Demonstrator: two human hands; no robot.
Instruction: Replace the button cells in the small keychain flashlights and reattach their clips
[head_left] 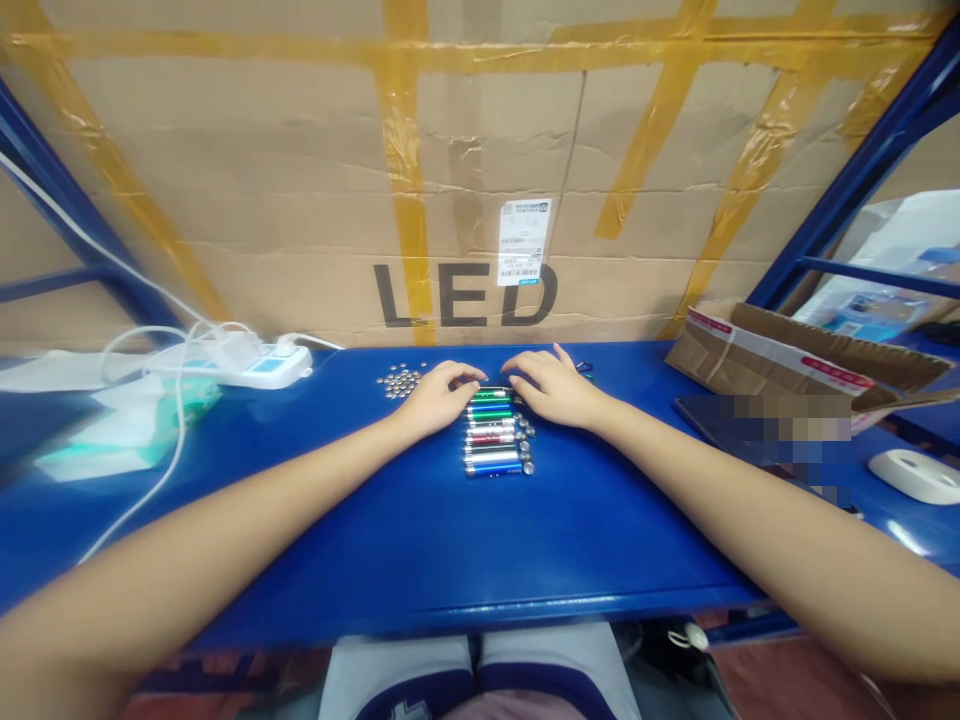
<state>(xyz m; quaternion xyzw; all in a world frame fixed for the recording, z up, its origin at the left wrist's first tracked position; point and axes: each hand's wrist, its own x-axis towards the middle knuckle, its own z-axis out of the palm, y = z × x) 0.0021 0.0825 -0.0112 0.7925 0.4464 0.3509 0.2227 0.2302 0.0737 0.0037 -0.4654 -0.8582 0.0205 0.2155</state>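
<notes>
A column of several slim metal tubes, like mini torches (pixel 491 468), lies on the blue table in green, blue, silver, red and black. Small round silver end caps (pixel 528 467) sit along their right ends. At the far left end of the column is my left hand (pixel 444 396), its thumb and forefinger stretched towards the farthest tubes. My right hand (pixel 553 386) is opposite, fingers spread by the right ends of those tubes. Whether the fingertips touch them is hard to make out. Left of my left hand lies a scatter of button cells (pixel 403 380).
A white power strip (pixel 274 366) with cables and a tissue pack (pixel 135 425) lie on the left. An open cardboard box (pixel 757 352), a dark flat object and a white mouse (pixel 916 474) are on the right. A large taped carton (pixel 300 200) stands behind the table.
</notes>
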